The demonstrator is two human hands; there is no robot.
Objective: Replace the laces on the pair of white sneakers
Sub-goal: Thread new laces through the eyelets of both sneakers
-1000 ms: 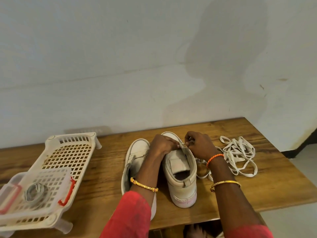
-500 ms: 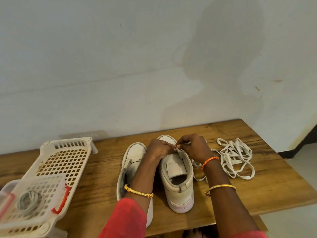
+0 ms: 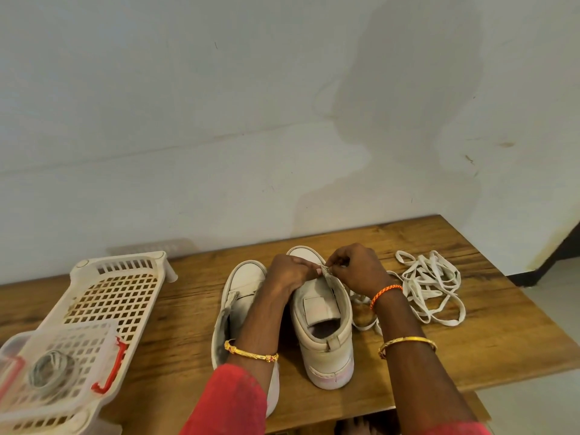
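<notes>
Two white sneakers stand side by side on the wooden table [image 3: 489,346], heels toward me. Over the right sneaker [image 3: 326,337], my left hand [image 3: 290,274] grips the eyelet flap near the tongue. My right hand [image 3: 354,271] pinches the tip of a white lace at that same flap, fingertips meeting the left hand's. The lace [image 3: 364,321] trails down the shoe's right side. The left sneaker [image 3: 241,293] has no lace and is partly hidden by my left forearm. A loose pile of white laces [image 3: 430,287] lies to the right of the shoes.
A white perforated plastic basket [image 3: 103,296] sits at the left of the table. A clear lidded box with red clips [image 3: 56,372], holding a coiled lace, rests on the basket's near end. A wall runs close behind the table. The table's right edge drops to the floor.
The view has shifted slightly. Both hands stay at the right sneaker's eyelets, the right hand moving a little leftward to meet the left at the flap.
</notes>
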